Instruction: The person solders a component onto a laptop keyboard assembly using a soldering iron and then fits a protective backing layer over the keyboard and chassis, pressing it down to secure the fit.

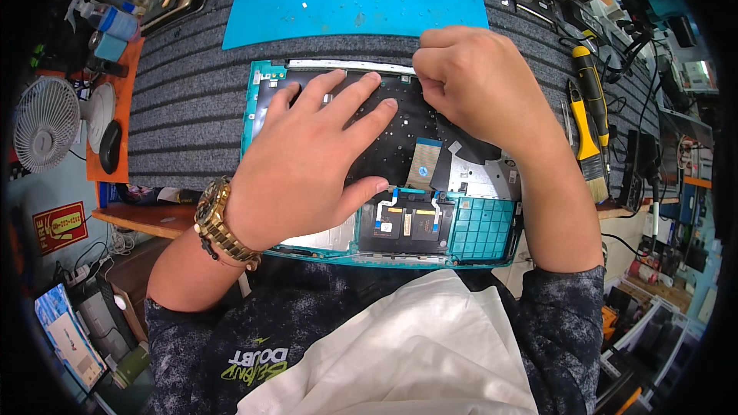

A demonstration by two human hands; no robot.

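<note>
A teal laptop top case (482, 232) lies inner side up before me. It bears a black keyboard back plate (384, 142), a flat ribbon cable (423, 165) and a touchpad module (407, 224) at its near edge. My left hand (311, 150) rests on the black plate, fingers spread, with a gold watch (215, 219) at the wrist. At the far right part of the case my right hand (473, 81) is closed, fingertips pinched by the end of a pale strip (346, 66). Whatever lies between those fingers is hidden.
Beyond the case a blue mat (361, 4) lies on the grey ribbed table cover (184, 100). To the right are a yellow brush (588, 138) and a yellow-black screwdriver (590, 88). A white fan (46, 124) and a black mouse (110, 146) stand at left.
</note>
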